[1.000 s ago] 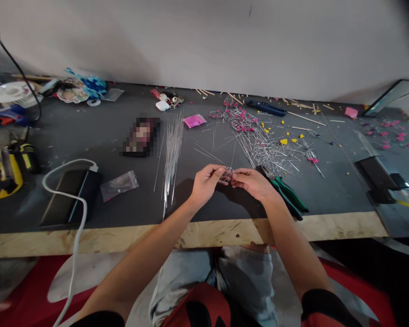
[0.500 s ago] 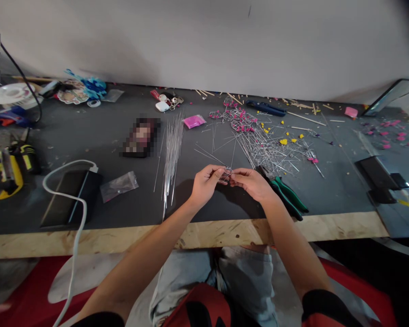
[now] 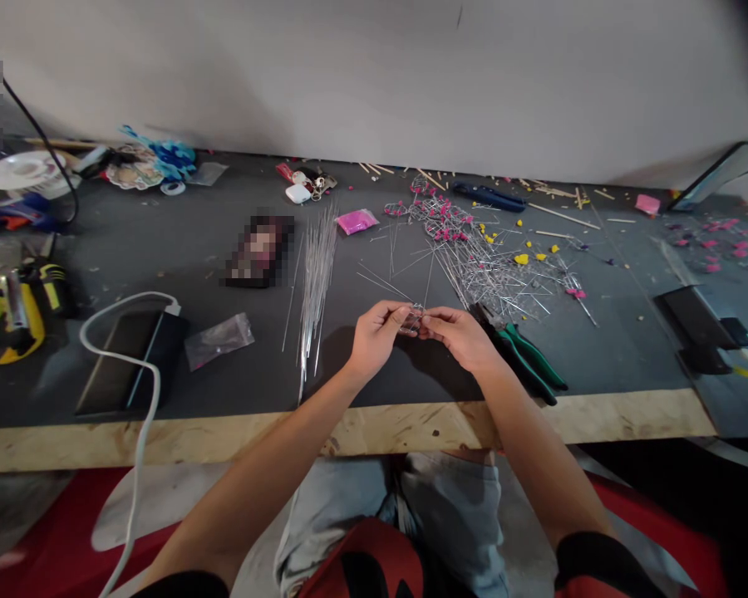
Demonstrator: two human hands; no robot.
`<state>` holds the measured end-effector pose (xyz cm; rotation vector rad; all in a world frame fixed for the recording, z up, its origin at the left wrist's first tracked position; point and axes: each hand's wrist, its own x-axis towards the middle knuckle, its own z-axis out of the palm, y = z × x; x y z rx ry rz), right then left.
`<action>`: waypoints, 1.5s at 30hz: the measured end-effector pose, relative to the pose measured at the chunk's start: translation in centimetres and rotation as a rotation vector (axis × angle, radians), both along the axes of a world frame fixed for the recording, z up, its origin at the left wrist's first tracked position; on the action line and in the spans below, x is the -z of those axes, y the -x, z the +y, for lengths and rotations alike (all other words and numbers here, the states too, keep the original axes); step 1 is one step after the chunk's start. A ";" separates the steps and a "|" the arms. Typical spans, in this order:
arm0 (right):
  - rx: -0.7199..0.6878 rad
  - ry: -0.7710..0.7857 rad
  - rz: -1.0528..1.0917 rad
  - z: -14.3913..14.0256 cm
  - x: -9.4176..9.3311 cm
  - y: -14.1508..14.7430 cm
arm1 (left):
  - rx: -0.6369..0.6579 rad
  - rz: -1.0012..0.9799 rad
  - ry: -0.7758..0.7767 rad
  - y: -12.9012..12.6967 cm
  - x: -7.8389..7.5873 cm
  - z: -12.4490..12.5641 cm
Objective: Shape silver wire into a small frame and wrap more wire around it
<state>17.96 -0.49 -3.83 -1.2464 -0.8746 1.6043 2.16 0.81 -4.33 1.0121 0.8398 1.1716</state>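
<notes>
Above the dark table [image 3: 411,378] edge, left hand [image 3: 374,336] and right hand [image 3: 462,336] pinch a small bent wire piece [image 3: 413,319], thin, silvery, tangled into a loop between the fingertips; green-handled pliers [image 3: 527,359] lie just beside.

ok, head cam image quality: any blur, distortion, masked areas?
Head view: wide-angle bend, the table edge bows; top right corner vignetted dark; pixelated patches over the item beside the straight wires and at the far left edge; left hand and right hand reasonably sharp, the small wire piece between them too fine to resolve.
</notes>
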 end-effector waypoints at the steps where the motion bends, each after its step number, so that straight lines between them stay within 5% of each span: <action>1: 0.004 -0.005 -0.002 0.0 0.0 0.1 | 0.001 0.001 0.000 0.0 0.0 0.0; 23: 0.105 -0.074 -0.140 -0.3 -0.2 1.2 | -0.138 0.237 -0.133 -0.5 0.2 -0.7; 38: 0.152 -0.083 -0.131 -0.2 -0.3 1.3 | 0.031 -0.010 0.063 -0.2 0.5 0.7; 45: 0.131 -0.011 0.028 0.0 -0.1 1.2 | -0.026 0.367 -0.196 0.8 0.0 1.0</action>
